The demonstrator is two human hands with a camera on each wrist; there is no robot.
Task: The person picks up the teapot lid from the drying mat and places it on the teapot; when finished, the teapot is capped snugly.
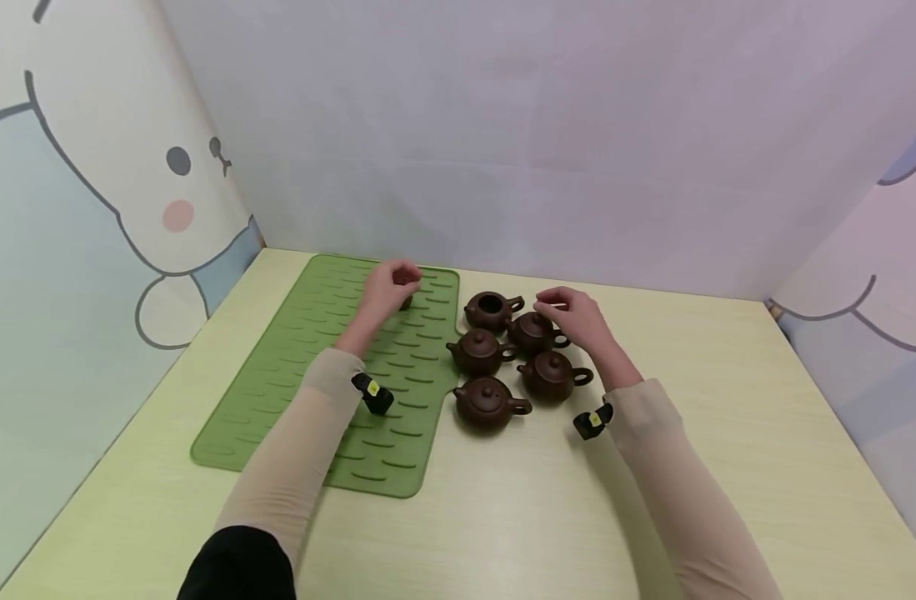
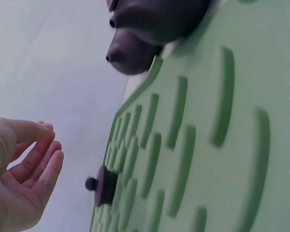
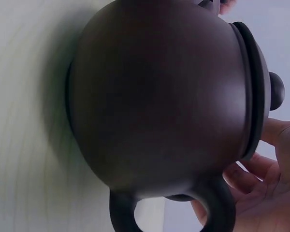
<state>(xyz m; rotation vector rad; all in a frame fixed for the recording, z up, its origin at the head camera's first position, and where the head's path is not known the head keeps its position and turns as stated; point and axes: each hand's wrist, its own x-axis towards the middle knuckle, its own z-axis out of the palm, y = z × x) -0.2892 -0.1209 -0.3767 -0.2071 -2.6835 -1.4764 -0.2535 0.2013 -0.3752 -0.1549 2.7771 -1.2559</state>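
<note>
My left hand [image 1: 388, 290] hovers over the far part of the green mat [image 1: 382, 358], thumb and fingers bent close together with nothing between them. A small dark-brown teapot lid [image 2: 106, 186] lies on the mat, knob outward, apart from the fingers. To the right of the mat, the rearmost teapot [image 1: 489, 309] has its round mouth uncovered. My right hand [image 1: 578, 318] is above and just behind a lidded teapot [image 1: 533, 332], fingers loosely bent and holding nothing visible. In the right wrist view a large close teapot [image 3: 164, 101] partly hides that hand's fingers.
Three other lidded brown teapots stand close together: one beside the mat edge [image 1: 478, 353], another teapot [image 1: 552, 377] at the right, and a front teapot [image 1: 486, 403]. They rest on a pale wooden table [image 1: 728, 417]. A pale curtain [image 1: 540, 150] hangs behind.
</note>
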